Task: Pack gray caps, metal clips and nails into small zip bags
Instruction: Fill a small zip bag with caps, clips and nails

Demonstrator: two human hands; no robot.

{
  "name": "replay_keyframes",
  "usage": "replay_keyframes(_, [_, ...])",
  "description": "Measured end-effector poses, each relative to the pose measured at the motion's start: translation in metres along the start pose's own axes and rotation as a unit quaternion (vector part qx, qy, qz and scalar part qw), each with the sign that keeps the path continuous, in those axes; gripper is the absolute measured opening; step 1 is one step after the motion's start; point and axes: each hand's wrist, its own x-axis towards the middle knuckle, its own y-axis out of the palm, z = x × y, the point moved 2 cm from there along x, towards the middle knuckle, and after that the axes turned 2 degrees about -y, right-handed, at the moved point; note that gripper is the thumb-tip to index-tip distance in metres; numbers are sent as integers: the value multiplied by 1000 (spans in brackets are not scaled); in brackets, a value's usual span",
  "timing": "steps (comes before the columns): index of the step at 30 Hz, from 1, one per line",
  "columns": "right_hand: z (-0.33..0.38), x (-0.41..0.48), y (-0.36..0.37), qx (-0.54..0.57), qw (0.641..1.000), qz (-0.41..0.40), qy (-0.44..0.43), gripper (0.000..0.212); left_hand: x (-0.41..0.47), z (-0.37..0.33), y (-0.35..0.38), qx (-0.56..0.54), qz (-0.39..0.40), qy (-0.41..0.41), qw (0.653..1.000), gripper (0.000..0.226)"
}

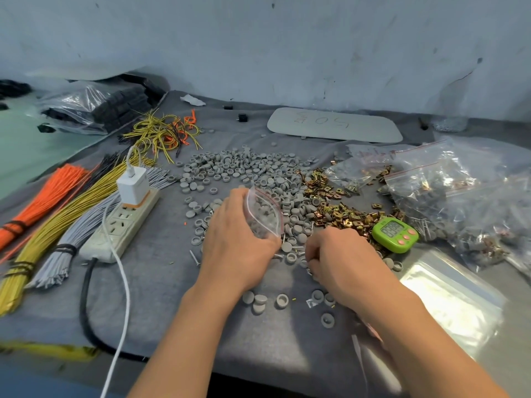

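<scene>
1. Bare cloth (161, 285) left of my arms, up to the power strip (120, 225) – easy way in.
2. Caps (238, 168) and clips (339, 209) crowd everything straight ahead.
3. Timer (395, 234) and filled bags (459, 196) block the right side.

A single wide-angle view from the person's head looks forward and down across the counter (161, 282), sitting close above its near edge. The far wall (287, 38) fills the upper part, and the lens bows straight edges.
</scene>
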Motion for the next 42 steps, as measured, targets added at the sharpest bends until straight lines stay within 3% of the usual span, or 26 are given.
replay_keyframes(3, [-1, -1, 1, 16, 998, -63, -4, 20, 0, -1, 4, 18, 0, 10, 1000, 59])
replay_keyframes(5, [-3, -1, -2, 92, 987, -131, 1, 18, -2, -3, 7, 56, 1, 28, 998, 60])
replay_keyframes(8, [-3, -1, -11, 254, 939, -230, -9, 18, -6, -10, 16, 108, -1, 79, 991, 59])
replay_keyframes(10, [1, -2, -16, 334, 910, -243, -29, 20, -9, -15, 23, 111, 13, 101, 989, 60])
replay_keyframes(17, [18, 3, -14, 368, 907, -190, -78, 23, -10, -23, 29, 66, 36, 119, 990, 36])
replay_keyframes(24, [18, 12, -6, 284, 945, -146, -66, 12, -10, -22, 25, 48, 45, 94, 993, 33])
replay_keyframes(32, [25, 14, -10, 265, 961, 1, -75, 49, -12, -19, 18, 40, 63, 84, 994, 40])
replay_keyframes(34, [28, 10, -13, 313, 945, -75, -65, 43, -10, -19, 15, 27, 51, 80, 995, 36])
replay_keyframes(36, [25, 8, -17, 409, 892, -190, -15, 34, -7, -17, 12, 23, 27, 57, 998, 38])
replay_keyframes(38, [18, 10, -18, 462, 849, -254, 40, 29, -3, -14, 7, 23, -8, 33, 999, 39])
replay_keyframes(40, [9, 14, -16, 427, 865, -256, 57, 31, -1, -10, 3, 21, -38, 13, 999, 39])
replay_keyframes(42, [3, 18, -10, 295, 934, -199, 39, 45, 0, -9, 0, 16, -53, 7, 998, 40])
